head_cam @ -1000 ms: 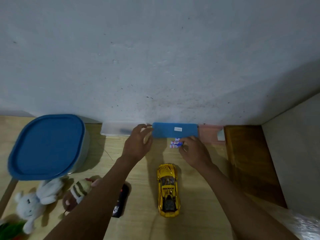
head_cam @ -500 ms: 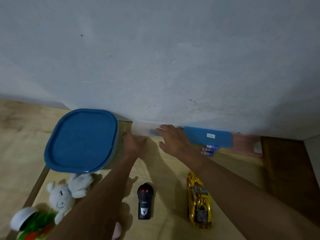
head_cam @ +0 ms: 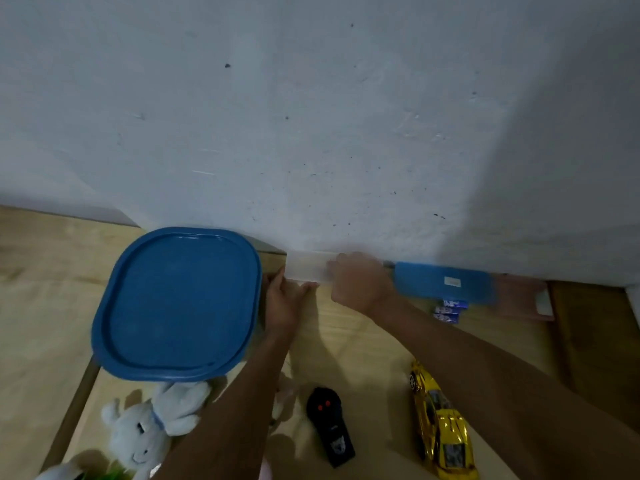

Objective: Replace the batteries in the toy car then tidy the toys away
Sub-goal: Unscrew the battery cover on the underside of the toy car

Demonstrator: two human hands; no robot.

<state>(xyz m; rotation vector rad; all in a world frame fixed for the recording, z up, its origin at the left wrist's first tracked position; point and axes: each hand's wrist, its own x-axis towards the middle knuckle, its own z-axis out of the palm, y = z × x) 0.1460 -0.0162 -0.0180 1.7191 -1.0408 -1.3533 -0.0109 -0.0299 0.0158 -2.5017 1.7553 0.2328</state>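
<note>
Pale wooden surface (head_cam: 363,341) before me, meeting the white wall (head_cam: 311,116) at its far edge. Along the wall, from my left: blue-lidded tub (head_cam: 176,303), clear box (head_cam: 308,270), flat blue case (head_cam: 443,282), pink case (head_cam: 519,299). Three batteries (head_cam: 448,310) lie side by side just in front of the blue case. Nearer me: white plush rabbit (head_cam: 149,427), black remote (head_cam: 330,424), yellow toy car (head_cam: 440,420).

Left grip (head_cam: 282,301) and right grip (head_cam: 362,284) hold the clear box (head_cam: 308,270) against the wall (head_cam: 311,133). From it, the blue-lidded tub (head_cam: 176,303) sits at 9 o'clock and the yellow toy car (head_cam: 440,420) at 5.
</note>
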